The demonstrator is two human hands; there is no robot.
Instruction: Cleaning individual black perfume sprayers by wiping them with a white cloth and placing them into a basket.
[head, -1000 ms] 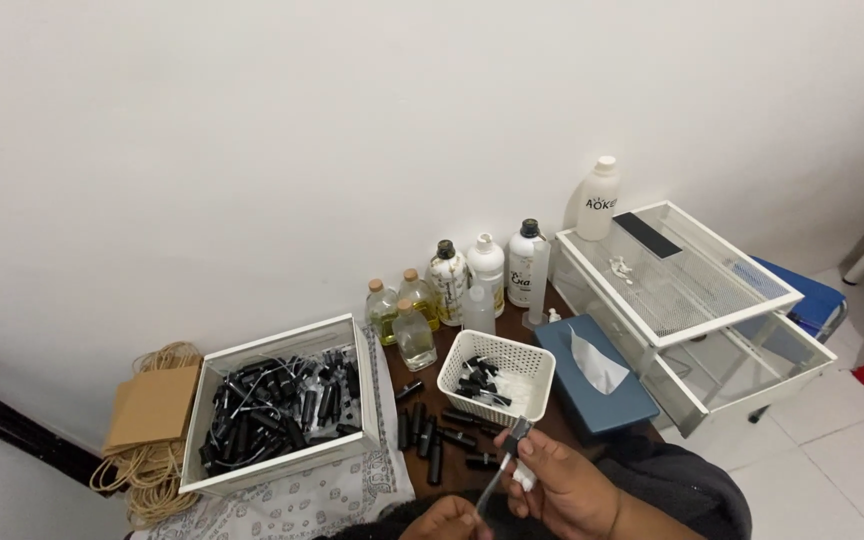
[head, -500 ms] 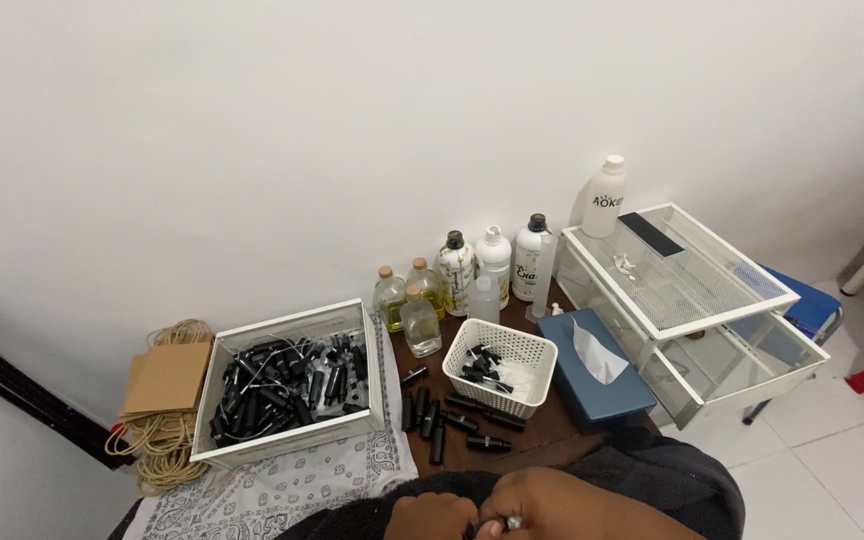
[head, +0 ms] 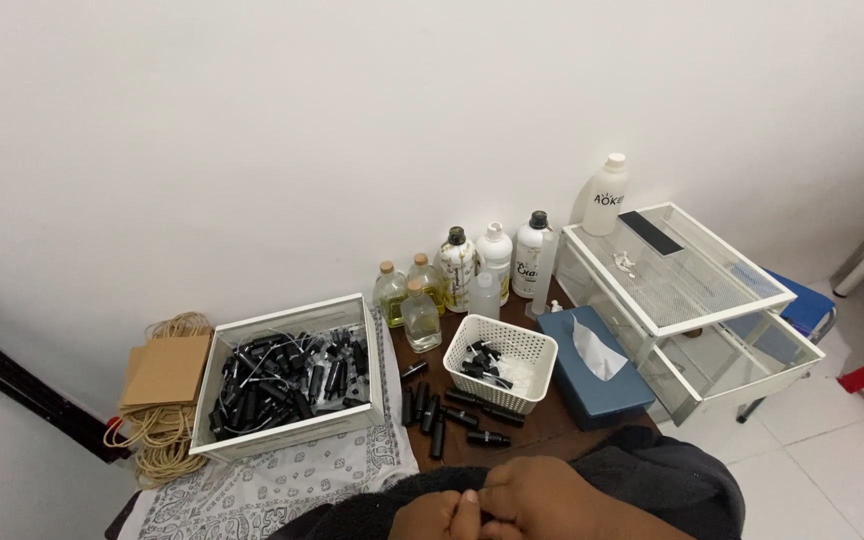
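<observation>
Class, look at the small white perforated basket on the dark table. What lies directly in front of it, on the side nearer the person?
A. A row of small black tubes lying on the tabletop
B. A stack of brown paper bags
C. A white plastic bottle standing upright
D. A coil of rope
A. Small black tubes lie on the dark table just in front of the white basket; the brown bags sit far off to the left.

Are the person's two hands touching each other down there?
Touching. The head view shows the left hand pressed against the right hand, fingers meeting with no gap.
</observation>
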